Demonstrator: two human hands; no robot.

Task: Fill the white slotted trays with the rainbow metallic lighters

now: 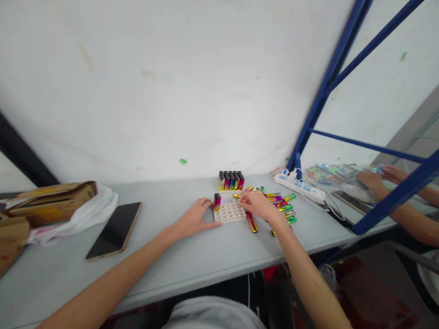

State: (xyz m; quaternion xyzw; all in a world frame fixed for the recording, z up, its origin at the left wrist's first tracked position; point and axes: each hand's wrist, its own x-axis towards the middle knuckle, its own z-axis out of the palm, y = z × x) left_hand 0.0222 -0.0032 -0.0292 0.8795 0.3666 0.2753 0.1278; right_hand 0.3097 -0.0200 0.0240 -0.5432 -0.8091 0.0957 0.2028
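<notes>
A white tray with rows of round holes lies on the table. Near its left edge stand dark-topped purple and yellow lighters, upright. My left hand rests at the tray's left side, thumb and fingers apart, the thumb by the front left corner. Over the right part of the tray, my right hand has its fingers closed on a gold-coloured lighter, mostly hidden by the hand. A red and gold lighter lies just right of the tray. Several loose shiny lighters are scattered beyond it.
Behind the tray stands a block of upright lighters in rows. A phone-like dark tablet, cardboard boxes and a white plastic bag lie left. Right are a power strip, a blue metal frame and another person's arms.
</notes>
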